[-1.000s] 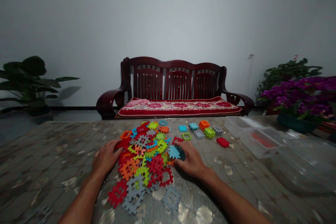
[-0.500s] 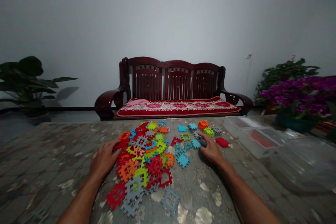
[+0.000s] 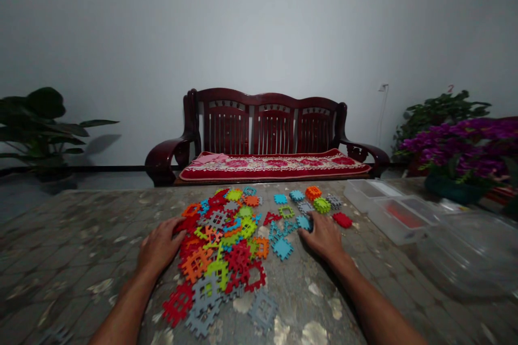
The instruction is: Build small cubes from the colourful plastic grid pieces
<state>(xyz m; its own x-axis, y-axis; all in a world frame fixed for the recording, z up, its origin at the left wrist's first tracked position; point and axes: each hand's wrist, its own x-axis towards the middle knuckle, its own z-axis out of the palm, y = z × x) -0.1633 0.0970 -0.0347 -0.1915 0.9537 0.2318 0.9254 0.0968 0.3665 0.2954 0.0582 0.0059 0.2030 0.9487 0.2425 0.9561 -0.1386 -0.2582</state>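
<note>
Left hand [image 3: 159,243], thumb-fingers apart, at one mixed pile [image 3: 238,256]; right hand [image 3: 325,237] at one blue piece [image 3: 301,222], can't tell if clamped; one orange stack [image 3: 313,193] far right.

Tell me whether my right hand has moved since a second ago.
Yes: judged against the clear boxes, your right hand has moved rightward, nearer to them and farther from the pile of toothed pieces.

Light is dim; wall [image 3: 275,38] brightest abt. ctr., corners darker; leafy plant [image 3: 46,102] casts soft shadow [image 3: 103,144]; r.-edge clear plastic container [image 3: 473,248] looks stretched.
</note>
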